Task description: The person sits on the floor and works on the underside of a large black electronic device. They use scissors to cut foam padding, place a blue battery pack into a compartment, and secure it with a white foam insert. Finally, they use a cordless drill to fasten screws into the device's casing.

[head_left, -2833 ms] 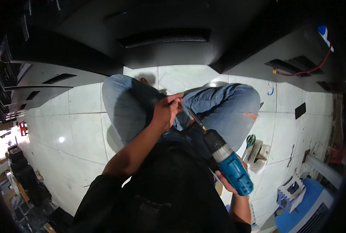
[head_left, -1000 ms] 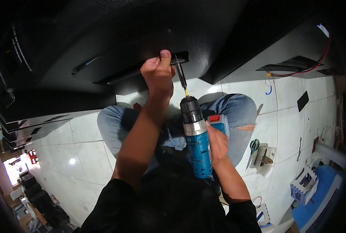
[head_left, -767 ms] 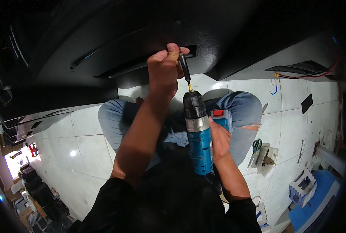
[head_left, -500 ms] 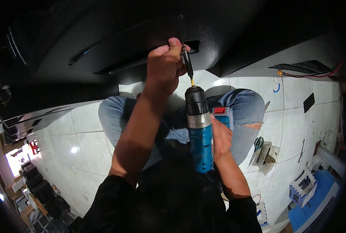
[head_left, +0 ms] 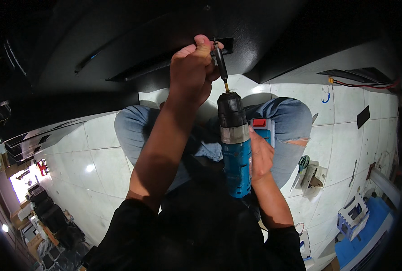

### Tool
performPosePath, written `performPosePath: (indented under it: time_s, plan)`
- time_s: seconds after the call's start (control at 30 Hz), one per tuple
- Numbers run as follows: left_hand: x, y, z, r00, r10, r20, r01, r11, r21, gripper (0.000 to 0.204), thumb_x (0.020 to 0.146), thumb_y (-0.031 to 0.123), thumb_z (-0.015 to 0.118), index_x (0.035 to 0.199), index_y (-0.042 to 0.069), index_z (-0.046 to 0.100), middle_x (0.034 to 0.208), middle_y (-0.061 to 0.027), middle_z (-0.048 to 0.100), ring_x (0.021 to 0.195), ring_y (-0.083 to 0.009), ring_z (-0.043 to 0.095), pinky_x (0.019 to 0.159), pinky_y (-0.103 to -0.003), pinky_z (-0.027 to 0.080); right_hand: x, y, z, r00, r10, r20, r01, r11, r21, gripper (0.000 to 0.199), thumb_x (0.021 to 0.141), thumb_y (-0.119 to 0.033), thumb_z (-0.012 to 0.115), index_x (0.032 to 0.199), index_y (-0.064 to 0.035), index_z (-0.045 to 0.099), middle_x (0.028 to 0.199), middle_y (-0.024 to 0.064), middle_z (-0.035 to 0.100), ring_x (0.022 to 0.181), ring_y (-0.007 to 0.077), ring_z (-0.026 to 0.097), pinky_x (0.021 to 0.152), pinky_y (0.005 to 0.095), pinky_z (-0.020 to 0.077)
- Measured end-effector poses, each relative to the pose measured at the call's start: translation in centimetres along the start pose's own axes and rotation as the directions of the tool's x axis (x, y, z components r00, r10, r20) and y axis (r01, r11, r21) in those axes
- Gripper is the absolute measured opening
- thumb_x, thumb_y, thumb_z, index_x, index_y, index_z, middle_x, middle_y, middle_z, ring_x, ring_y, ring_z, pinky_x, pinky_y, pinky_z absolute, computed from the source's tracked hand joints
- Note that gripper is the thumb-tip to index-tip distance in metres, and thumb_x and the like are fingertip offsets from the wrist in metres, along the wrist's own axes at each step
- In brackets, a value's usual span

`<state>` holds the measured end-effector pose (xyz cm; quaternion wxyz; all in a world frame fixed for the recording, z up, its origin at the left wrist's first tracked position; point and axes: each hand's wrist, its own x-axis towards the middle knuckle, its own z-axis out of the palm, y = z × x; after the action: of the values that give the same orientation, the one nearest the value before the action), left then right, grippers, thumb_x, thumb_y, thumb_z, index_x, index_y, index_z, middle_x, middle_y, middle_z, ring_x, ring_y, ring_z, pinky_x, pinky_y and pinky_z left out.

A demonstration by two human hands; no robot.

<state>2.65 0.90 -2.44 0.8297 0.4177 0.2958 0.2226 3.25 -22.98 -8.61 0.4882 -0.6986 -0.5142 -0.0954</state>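
My right hand (head_left: pixel 261 156) grips a blue cordless drill (head_left: pixel 237 165) with a black chuck, pointed up and away from me. A dark bit holder on a yellowish shank (head_left: pixel 221 64) runs from the chuck to the black panel (head_left: pixel 165 43). My left hand (head_left: pixel 189 67) is closed beside the bit's tip, thumb raised and fingers curled at the long slot (head_left: pixel 147 70) in the panel. A fingertip shows just behind the tip. Whatever those fingers hold is too small or hidden to make out. The drill's handle is mostly out of sight behind its body.
Green-handled scissors (head_left: pixel 303 162) and an open clear container (head_left: pixel 313 180) lie on the tiled floor to the right. Farther right are a black flat piece (head_left: pixel 363 117), a folding stool (head_left: pixel 352 217), and red and black wires (head_left: pixel 359 85). Boxes and black goods (head_left: pixel 52 217) crowd the lower left.
The view has shifted slightly, so the panel and both hands sit a little higher in the picture. The bit stays at the slot beside my left fingers, with the grip unchanged.
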Motion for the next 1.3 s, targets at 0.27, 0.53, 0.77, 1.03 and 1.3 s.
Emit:
performPosePath:
  time_s: [0.27,0.53,0.77,1.03,1.3]
  plan:
    - [0.1,-0.3,-0.3,1.000,0.008,0.023,-0.007,0.999,-0.032,0.042,0.104,0.043,0.059,0.107,0.001,0.065,0.066,0.0084,0.047,0.057,-0.0040,0.041,0.055,-0.022,0.037,0.0,0.0,-0.2,0.999,0.006,0.038,-0.005,1.000,-0.021,0.048,0.087,-0.007,0.073,0.125,0.0188,0.058,0.108,0.0326,0.071,0.085,0.0393,0.075,0.074,0.0416,0.0612]
    - [-0.2,0.0,0.5,0.999,-0.001,-0.032,0.001,1.000,-0.006,0.046,0.104,0.045,0.059,0.113,-0.001,0.063,0.065,0.0086,0.045,0.056,-0.0054,0.041,0.060,-0.025,0.040,-0.2,-0.1,0.0,0.999,0.015,0.034,-0.014,1.000,-0.024,0.049,0.087,-0.009,0.074,0.124,0.0191,0.058,0.106,0.0317,0.072,0.085,0.0394,0.075,0.073,0.0416,0.0614]
    - [0.1,-0.3,-0.1,1.000,0.015,0.012,-0.015,1.000,-0.005,0.045,0.104,0.044,0.061,0.113,0.000,0.064,0.066,0.0081,0.049,0.057,-0.0062,0.044,0.063,-0.026,0.043,-0.3,0.0,0.4,1.000,0.004,-0.001,-0.004,1.000,-0.019,0.049,0.084,-0.007,0.076,0.123,0.0195,0.059,0.106,0.0314,0.072,0.085,0.0387,0.075,0.073,0.0413,0.0615]
    - [0.4,-0.5,-0.9,0.999,0.003,0.047,-0.002,1.000,-0.025,0.041,0.103,0.040,0.063,0.112,0.001,0.065,0.066,0.0090,0.048,0.056,-0.0058,0.044,0.065,-0.027,0.043,-0.1,-0.2,0.3,1.000,0.026,0.014,-0.026,0.999,-0.028,0.049,0.085,-0.007,0.075,0.123,0.0192,0.059,0.105,0.0313,0.072,0.086,0.0381,0.075,0.073,0.0407,0.0614]
    - [0.0,-0.4,-0.2,1.000,0.022,-0.009,-0.022,1.000,-0.018,0.033,0.104,0.031,0.062,0.110,-0.001,0.068,0.065,0.0098,0.045,0.055,-0.0047,0.042,0.058,-0.026,0.037,0.3,-0.5,0.4,1.000,0.022,0.002,-0.022,1.000,-0.020,0.046,0.087,-0.008,0.074,0.121,0.0184,0.060,0.103,0.0312,0.072,0.084,0.0387,0.075,0.073,0.0411,0.0611]
